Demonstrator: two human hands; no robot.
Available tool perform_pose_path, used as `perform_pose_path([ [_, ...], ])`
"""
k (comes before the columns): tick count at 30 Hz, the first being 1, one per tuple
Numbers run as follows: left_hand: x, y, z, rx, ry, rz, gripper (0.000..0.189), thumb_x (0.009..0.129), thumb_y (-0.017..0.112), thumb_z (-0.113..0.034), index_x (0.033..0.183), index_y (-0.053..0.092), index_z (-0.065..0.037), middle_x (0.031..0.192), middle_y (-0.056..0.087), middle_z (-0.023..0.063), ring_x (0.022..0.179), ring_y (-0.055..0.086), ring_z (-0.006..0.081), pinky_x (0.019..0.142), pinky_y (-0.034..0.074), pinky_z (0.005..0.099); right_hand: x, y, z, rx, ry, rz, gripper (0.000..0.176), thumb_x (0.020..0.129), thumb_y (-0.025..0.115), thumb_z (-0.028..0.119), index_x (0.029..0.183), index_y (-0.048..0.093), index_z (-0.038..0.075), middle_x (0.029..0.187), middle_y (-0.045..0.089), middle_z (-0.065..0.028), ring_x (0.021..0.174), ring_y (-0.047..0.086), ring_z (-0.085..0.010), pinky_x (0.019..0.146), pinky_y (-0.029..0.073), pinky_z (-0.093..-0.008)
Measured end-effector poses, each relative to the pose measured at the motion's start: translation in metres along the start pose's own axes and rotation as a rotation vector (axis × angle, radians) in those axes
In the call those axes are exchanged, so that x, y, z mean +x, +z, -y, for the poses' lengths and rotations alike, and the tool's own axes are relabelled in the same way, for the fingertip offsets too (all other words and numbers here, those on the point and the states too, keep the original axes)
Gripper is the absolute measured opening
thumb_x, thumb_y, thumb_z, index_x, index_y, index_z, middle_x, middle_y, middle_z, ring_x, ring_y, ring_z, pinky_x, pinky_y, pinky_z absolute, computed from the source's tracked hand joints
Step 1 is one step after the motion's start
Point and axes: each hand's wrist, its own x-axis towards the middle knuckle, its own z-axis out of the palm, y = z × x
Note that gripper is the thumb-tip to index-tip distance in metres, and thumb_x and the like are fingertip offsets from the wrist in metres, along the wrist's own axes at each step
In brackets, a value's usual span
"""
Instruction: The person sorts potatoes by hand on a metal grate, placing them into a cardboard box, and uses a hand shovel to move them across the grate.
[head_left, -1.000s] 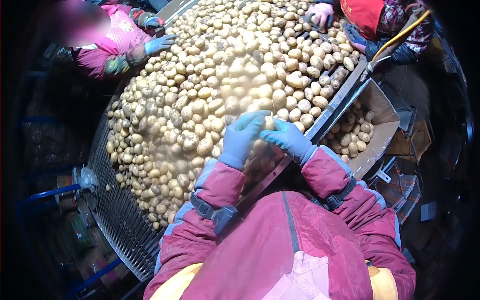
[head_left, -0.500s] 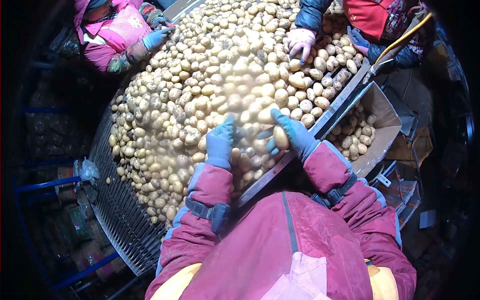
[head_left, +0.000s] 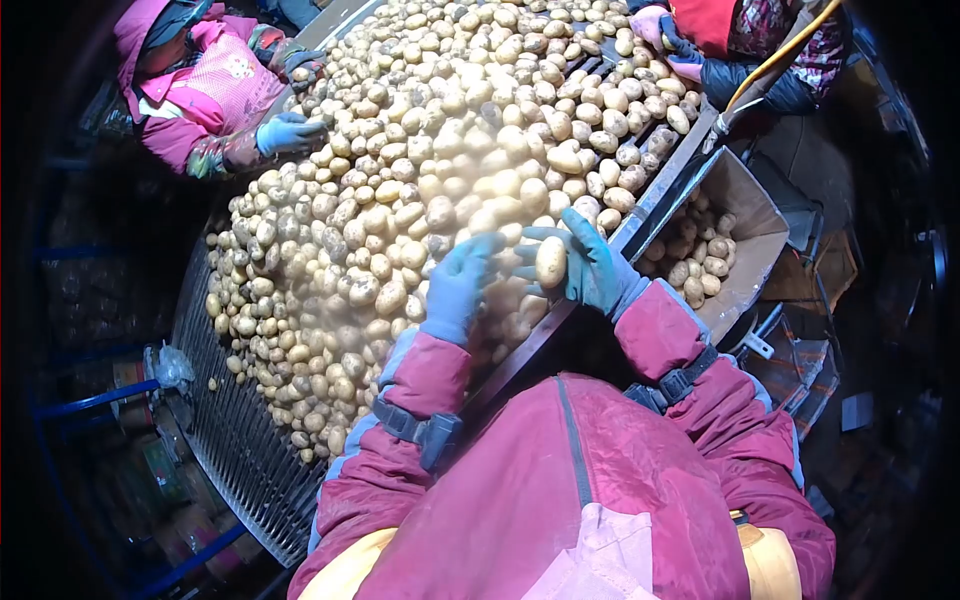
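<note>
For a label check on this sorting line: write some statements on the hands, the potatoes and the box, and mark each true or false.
1. The right hand grips a potato. True.
2. The left hand holds a knife. False: it rests gloved on the potato heap, with no tool in it.
3. The cardboard box beside the belt is empty. False: potatoes lie in it.
4. Both hands wear blue gloves. True.
5. A co-worker in a pink jacket reaches onto the heap from the far left. True.
</note>
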Motion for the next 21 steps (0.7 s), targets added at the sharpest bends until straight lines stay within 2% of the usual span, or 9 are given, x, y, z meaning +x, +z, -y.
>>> perform_pose_path([
  [3,0.004,0.012,0.018,0.250,0.120,0.169,0.048,0.098,0.067,-0.025,0.139,0.058,-0.003,0.131,0.064,0.0104,0.111,0.064,0.0180,0.091,0.054,0.0289,-0.002,-0.014,-0.007,-0.012,0.030,0.121,0.069,0.103,0.046,0.057,0.149,0.041,0.004,0.135,0.059,-0.0164,0.115,0.066,-0.0260,0.094,0.057,-0.0426],
  [5,0.004,0.016,0.024,0.729,0.433,0.208,0.062,0.091,0.074,-0.015,0.147,0.049,-0.001,0.141,0.057,0.0115,0.120,0.060,0.0183,0.092,0.054,0.0274,-0.001,-0.014,-0.017,-0.111,0.046,0.036,0.064,0.104,0.049,0.051,0.151,0.039,0.009,0.135,0.060,-0.0142,0.111,0.067,-0.0231,0.091,0.057,-0.0401],
  [7,0.001,0.011,0.020,0.669,0.325,0.207,0.065,0.089,0.074,-0.010,0.148,0.047,-0.001,0.142,0.056,0.0112,0.120,0.059,0.0182,0.095,0.052,0.0283,0.000,-0.017,-0.017,-0.136,0.122,-0.014,0.050,0.104,0.057,0.038,0.146,0.049,0.013,0.133,0.062,-0.0095,0.103,0.067,-0.0185,0.083,0.058,-0.0344],
  [9,0.003,0.006,0.022,0.363,0.199,0.149,0.064,0.087,0.070,-0.003,0.147,0.048,0.000,0.140,0.057,0.0113,0.120,0.058,0.0179,0.098,0.051,0.0286,-0.002,-0.051,0.000,-0.858,-0.355,-0.027,0.041,0.102,0.060,0.031,0.137,0.057,0.009,0.119,0.066,-0.0074,0.096,0.066,-0.0157,0.078,0.057,-0.0331],
  [11,0.005,-0.003,0.006,0.248,0.200,0.021,0.066,0.085,0.075,-0.013,0.146,0.052,-0.005,0.138,0.059,0.0174,0.126,0.057,0.0250,0.108,0.044,0.0348,-0.008,-0.044,0.024,-0.977,-0.425,-0.274,0.036,0.098,0.063,0.021,0.130,0.063,0.006,0.113,0.069,-0.0075,0.093,0.066,-0.0141,0.076,0.056,-0.0312],
  [12,0.009,-0.011,-0.006,0.273,0.267,-0.019,0.065,0.085,0.074,-0.010,0.146,0.052,-0.005,0.138,0.059,0.0181,0.125,0.057,0.0253,0.108,0.044,0.0346,-0.015,-0.023,0.043,-0.728,-0.256,-0.503,0.036,0.095,0.066,0.016,0.128,0.065,0.004,0.114,0.069,-0.0087,0.095,0.066,-0.0139,0.076,0.056,-0.0299],
  [14,0.026,-0.038,-0.009,0.477,0.354,-0.135,0.067,0.085,0.074,-0.012,0.147,0.050,-0.004,0.141,0.055,0.0192,0.127,0.055,0.0280,0.108,0.044,0.0366,-0.010,-0.024,0.063,-0.927,-0.440,-0.535,0.043,0.090,0.069,0.013,0.130,0.062,0.000,0.117,0.068,-0.0112,0.100,0.067,-0.0165,0.080,0.056,-0.0293],
  [18,0.038,-0.058,-0.022,0.944,0.633,-0.371,0.070,0.082,0.077,-0.014,0.146,0.051,-0.005,0.143,0.053,0.0193,0.135,0.047,0.0330,0.117,0.033,0.0411,0.027,-0.053,0.056,-1.828,-0.499,-0.600,0.054,0.085,0.072,0.037,0.132,0.063,0.013,0.118,0.070,-0.0159,0.101,0.070,-0.0269,0.087,0.055,-0.0385],
  [21,0.036,-0.044,-0.008,0.721,0.688,-0.288,0.067,0.082,0.078,-0.015,0.144,0.053,-0.005,0.143,0.053,0.0188,0.135,0.048,0.0327,0.116,0.035,0.0409,0.043,-0.043,0.056,-1.855,-0.338,-0.643,0.054,0.080,0.072,0.040,0.129,0.066,0.018,0.114,0.069,-0.0179,0.104,0.069,-0.0333,0.092,0.053,-0.0428],
])
